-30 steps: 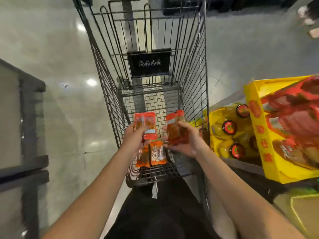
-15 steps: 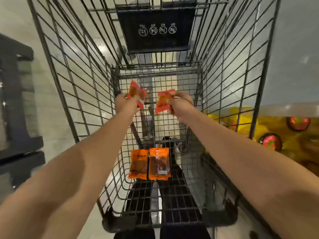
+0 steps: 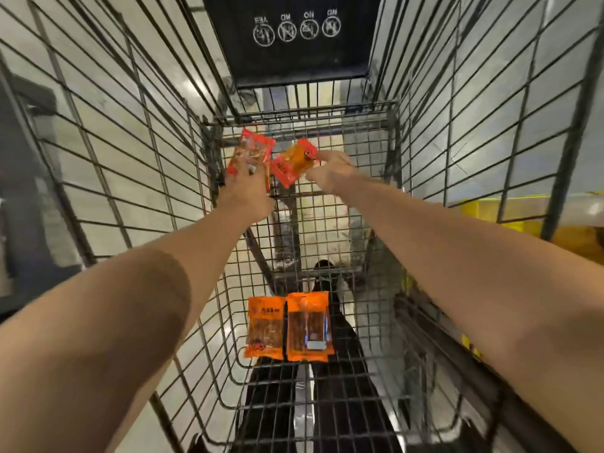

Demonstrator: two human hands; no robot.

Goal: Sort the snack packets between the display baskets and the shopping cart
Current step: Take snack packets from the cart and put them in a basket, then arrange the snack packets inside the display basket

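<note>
Two orange packets [image 3: 289,326] lie flat on the cart [image 3: 130,132] floor, while left hand [image 3: 248,191] and right hand [image 3: 330,173] each grip another packet, unplaced, baskets out of view.

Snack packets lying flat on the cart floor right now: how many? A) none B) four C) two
C: two orange packets lie side by side on the cart's wire floor, while the left hand and right hand each hold another packet above the far end.

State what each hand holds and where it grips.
Left hand grips a red snack packet by its near end. Right hand pinches an orange packet by its right edge.
</note>
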